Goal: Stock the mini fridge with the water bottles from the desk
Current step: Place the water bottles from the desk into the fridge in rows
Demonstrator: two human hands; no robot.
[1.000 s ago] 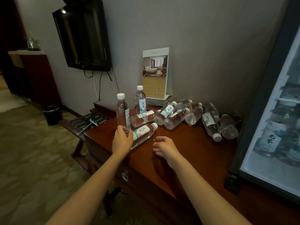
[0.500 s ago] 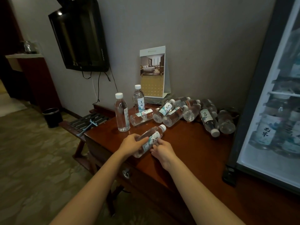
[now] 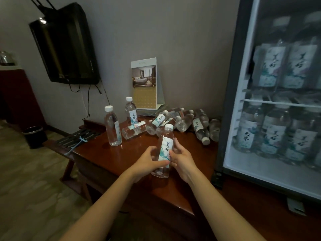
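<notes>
A clear water bottle (image 3: 165, 146) with a white cap and a white-green label stands almost upright above the front of the wooden desk (image 3: 111, 157). My left hand (image 3: 147, 162) wraps its lower left side and my right hand (image 3: 182, 160) grips its right side. Two more bottles stand upright at the desk's left, one plain (image 3: 112, 126) and one labelled (image 3: 131, 111). Several bottles lie on their sides in a pile (image 3: 184, 121) toward the back. The mini fridge (image 3: 231, 101) stands at the right, several labelled bottles visible on two shelves.
A card calendar (image 3: 145, 84) leans against the wall behind the pile. A black TV (image 3: 64, 47) hangs on the wall at left. A slatted luggage rack (image 3: 76, 138) adjoins the desk's left end, with a black bin (image 3: 34, 136) on the carpet beyond.
The bottle that lay on its side near the desk's front has been picked up by both hands and tipped upright. My view has shifted right, closer to the fridge.
</notes>
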